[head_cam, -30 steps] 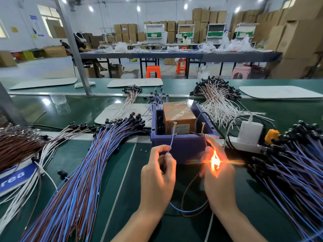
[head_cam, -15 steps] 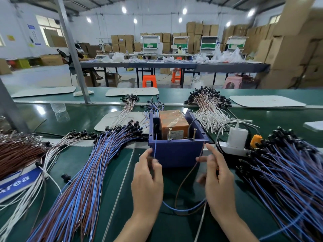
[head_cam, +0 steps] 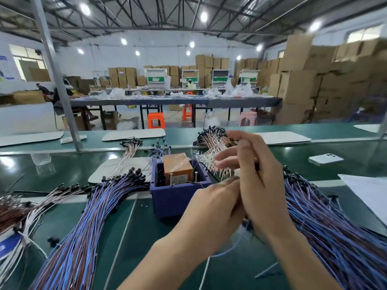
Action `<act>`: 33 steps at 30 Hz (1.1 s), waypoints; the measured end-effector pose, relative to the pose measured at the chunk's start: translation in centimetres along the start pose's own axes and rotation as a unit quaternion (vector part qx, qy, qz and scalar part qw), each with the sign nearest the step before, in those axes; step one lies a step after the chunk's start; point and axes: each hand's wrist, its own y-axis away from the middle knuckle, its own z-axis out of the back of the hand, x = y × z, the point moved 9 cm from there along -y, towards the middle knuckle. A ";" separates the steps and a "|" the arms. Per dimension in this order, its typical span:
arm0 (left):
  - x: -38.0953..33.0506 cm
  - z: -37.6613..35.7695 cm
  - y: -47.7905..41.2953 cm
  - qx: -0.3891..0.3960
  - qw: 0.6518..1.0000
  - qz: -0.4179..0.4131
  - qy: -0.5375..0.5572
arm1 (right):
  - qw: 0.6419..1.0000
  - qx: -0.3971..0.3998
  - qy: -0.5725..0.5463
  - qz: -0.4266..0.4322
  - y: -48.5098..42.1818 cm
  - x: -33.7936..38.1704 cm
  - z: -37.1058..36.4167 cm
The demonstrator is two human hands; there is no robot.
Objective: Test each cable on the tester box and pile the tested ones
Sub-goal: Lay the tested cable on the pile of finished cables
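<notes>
Left hand [head_cam: 213, 204] against right hand [head_cam: 259, 181], beside tester box [head_cam: 178, 197]; left grip hidden, cannot tell; right grip apart; blue cable [head_cam: 232, 248] dangling beneath.

Our 2 hands are up close together in front of us. Our right hand [head_cam: 257, 185] is higher. Its fingers [head_cam: 230, 152] are spread out long and loose, and they look a bit blurry. Our left hand [head_cam: 213, 208] sits just under it, pressed against it, with its fingertips hidden. Our bare left arm [head_cam: 167, 258] and right arm [head_cam: 303, 254] reach up from below.
</notes>
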 end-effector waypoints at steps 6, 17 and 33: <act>-3.1 3.0 -5.9 -0.104 0.980 0.002 0.169 | 0.994 0.048 -0.071 -0.074 -1.1 0.5 4.3; 4.2 -5.3 -14.1 -0.137 0.895 0.231 0.357 | 0.947 0.002 0.277 -0.160 3.0 -5.3 19.2; 8.0 -16.8 -2.2 0.282 0.906 0.233 0.215 | 0.897 0.036 0.410 -0.164 7.8 -9.7 13.9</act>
